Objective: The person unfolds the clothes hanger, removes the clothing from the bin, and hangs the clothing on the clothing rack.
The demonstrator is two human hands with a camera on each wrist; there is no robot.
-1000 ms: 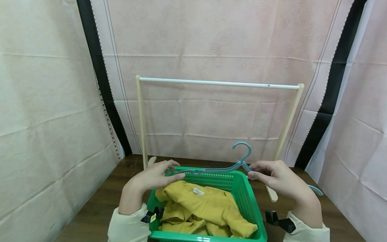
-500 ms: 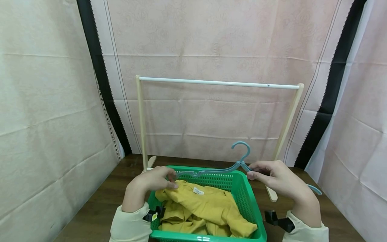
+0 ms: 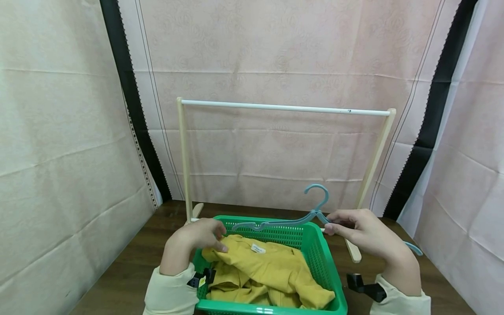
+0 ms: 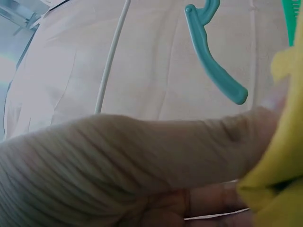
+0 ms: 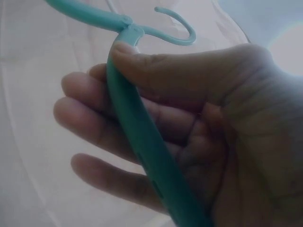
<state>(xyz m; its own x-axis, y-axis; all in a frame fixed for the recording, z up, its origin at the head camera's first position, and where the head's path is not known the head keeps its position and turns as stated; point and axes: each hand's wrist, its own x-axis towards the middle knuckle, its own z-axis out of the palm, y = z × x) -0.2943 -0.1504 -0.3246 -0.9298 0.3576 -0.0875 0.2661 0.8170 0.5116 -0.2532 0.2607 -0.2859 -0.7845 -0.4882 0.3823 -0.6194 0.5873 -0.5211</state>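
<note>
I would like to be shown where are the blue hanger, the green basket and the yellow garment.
Blue hanger (image 5: pixel 135 123): right wrist view, on the middle of one arm.
Green basket (image 3: pixel 320 258): head view, on its right inner wall.
Yellow garment (image 3: pixel 271 269): head view, on its middle folds.

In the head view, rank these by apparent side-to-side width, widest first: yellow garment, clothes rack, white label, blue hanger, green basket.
1. Clothes rack
2. Blue hanger, partly hidden by the right hand
3. Green basket
4. Yellow garment
5. White label
</note>
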